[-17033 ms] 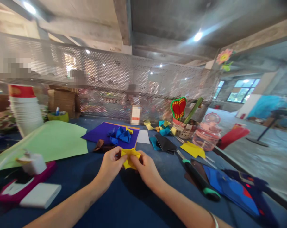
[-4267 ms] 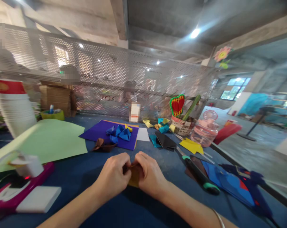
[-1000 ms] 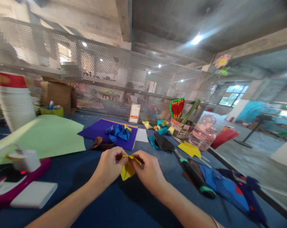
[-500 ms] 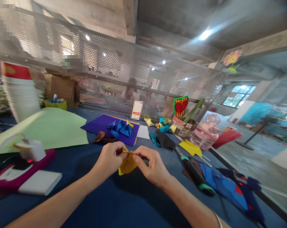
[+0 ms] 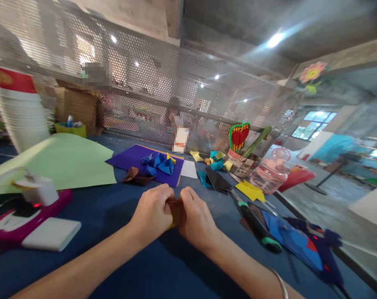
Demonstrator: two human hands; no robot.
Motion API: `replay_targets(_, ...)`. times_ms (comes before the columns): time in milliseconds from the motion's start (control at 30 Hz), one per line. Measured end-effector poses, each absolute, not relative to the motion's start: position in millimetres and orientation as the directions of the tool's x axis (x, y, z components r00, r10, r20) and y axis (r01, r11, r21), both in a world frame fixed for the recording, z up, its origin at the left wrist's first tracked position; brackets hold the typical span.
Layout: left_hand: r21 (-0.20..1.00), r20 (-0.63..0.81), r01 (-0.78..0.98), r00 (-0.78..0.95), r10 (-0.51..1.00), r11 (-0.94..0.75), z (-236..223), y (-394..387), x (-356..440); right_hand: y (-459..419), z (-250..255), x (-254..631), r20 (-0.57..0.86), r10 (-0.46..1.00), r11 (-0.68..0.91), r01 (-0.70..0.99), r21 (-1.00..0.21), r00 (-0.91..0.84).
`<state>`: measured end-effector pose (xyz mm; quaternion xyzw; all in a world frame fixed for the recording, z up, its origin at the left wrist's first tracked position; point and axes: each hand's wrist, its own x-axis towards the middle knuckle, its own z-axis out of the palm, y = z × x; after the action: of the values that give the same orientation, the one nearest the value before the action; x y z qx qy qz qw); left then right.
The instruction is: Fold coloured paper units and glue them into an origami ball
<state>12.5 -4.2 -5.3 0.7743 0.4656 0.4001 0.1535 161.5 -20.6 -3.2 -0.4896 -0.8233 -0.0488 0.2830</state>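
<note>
Between my hands is a piece of folded yellow paper (image 5: 176,214), mostly hidden by my fingers and in shadow. My left hand (image 5: 154,211) grips its left side with curled fingers. My right hand (image 5: 197,216) closes on the right side, its knuckles close to the left ones. Just beyond my hands lie folded blue paper pieces (image 5: 159,163) on a stack of purple paper (image 5: 126,160). A folded brown paper piece (image 5: 137,177) rests at the near edge of that stack.
Right: black paper (image 5: 218,180), yellow paper (image 5: 250,190), a green-black-handled tool (image 5: 259,230), a glue gun (image 5: 324,236) and a pink-lidded clear jar (image 5: 271,172). Left: light green paper (image 5: 66,162), a magenta power strip (image 5: 7,232), a white block (image 5: 52,233) and stacked paper cups (image 5: 21,110). A mesh partition (image 5: 138,95) stands behind.
Seventeen seconds ago the yellow paper was spread more openly between my fingertips. Over the last half second my hands have curled inward over it, hiding most of it. The view has tilted down slightly.
</note>
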Motion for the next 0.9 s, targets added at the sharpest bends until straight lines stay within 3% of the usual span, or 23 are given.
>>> replay_targets(67, 0.668, 0.429, 0.583, 0.206, 0.879, -0.463, -5, -4, 12, -21, -5, 158, 0.53, 0.738, 0.511, 0.859, -0.033, -0.418)
replay_targets(133, 0.76, 0.355, 0.518, 0.174, 0.919, -0.392, -6, -2, 12, -20, -5, 157, 0.535, 0.724, 0.504, 0.864, 0.022, -0.436)
replay_targets(300, 0.955, 0.172, 0.213, 0.163, 0.972, -0.205, -15, 6, 18, -13, 0, 165, 0.535, 0.796, 0.488, 0.823, -0.29, -0.284)
replay_targets(667, 0.927, 0.16, 0.318, 0.149, 0.976, -0.2, -22, 16, 15, -15, 4, 172, 0.476, 0.847, 0.476, 0.739, -0.477, -0.239)
replay_targets(900, 0.916, 0.213, 0.319, 0.126, 0.969, -0.243, -19, 13, 12, -15, 4, 171, 0.48, 0.824, 0.489, 0.805, -0.337, -0.3)
